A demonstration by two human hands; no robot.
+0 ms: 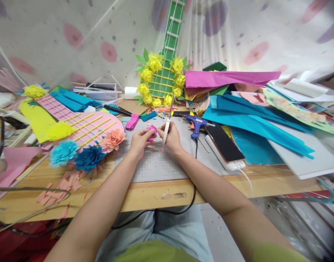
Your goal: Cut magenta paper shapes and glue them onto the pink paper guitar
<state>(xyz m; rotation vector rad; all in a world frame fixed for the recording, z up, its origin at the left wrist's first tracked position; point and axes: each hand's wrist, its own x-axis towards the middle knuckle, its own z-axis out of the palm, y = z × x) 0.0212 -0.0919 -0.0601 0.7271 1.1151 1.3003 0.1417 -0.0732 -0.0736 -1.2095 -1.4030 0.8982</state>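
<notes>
Over the grey cutting mat [158, 167], my left hand [140, 141] pinches a small piece of magenta crepe paper [151, 131]. My right hand [172, 138] is closed around white-handled scissors [166, 130], whose metal blades point up and away from me. The right fingertips come close to the magenta piece; whether they touch it I cannot tell. Just beyond my left hand lies a folded magenta strip [132, 121]. A blue glue gun [196, 124] rests to the right of my right hand.
A pink paper guitar [87, 127] with paper flowers lies at left; a green one [167, 76] leans at the back. On the right are a phone [226, 142], blue crepe paper [254, 116] and stacked sheets. A black cord [194, 189] hangs over the table's front edge.
</notes>
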